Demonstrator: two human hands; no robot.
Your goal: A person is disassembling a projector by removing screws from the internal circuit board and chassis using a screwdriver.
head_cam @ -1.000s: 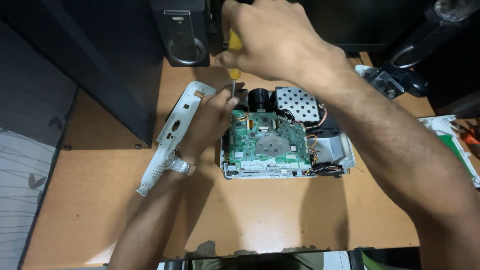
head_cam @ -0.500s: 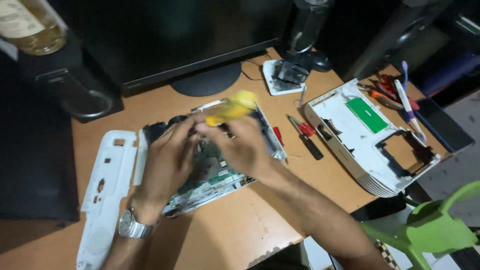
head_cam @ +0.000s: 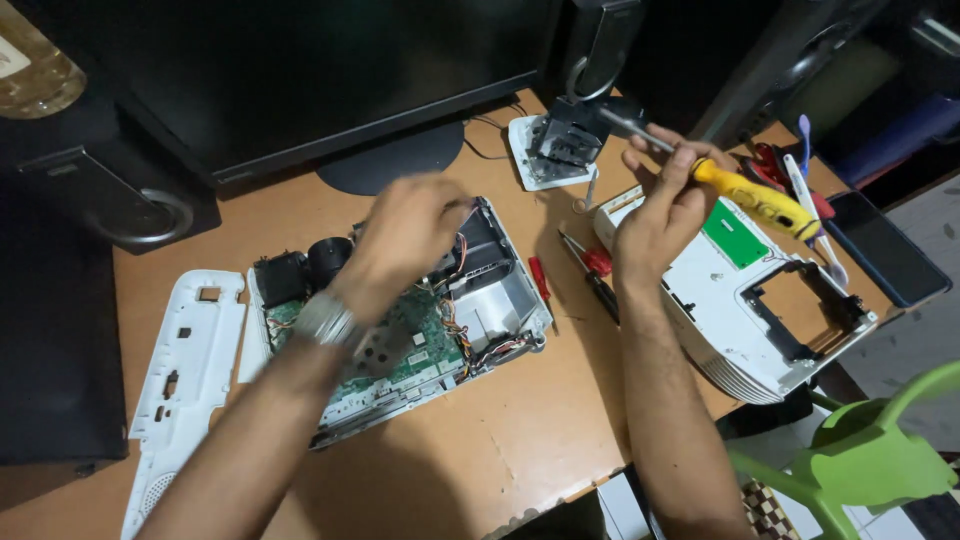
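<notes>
our left hand (head_cam: 415,232) hovers curled over the opened device (head_cam: 400,320), its grip unclear. our right hand (head_cam: 665,205), further right of the device, is closed on a yellow screwdriver (head_cam: 745,195), shaft pointing up-left.

1. The left hand (head_cam: 415,230) is motion-blurred, its fingers indistinct; it hides part of the opened device (head_cam: 400,320).
2. The green chair (head_cam: 860,450) and white side panel (head_cam: 180,390) are cut off by the frame's edges.
</notes>
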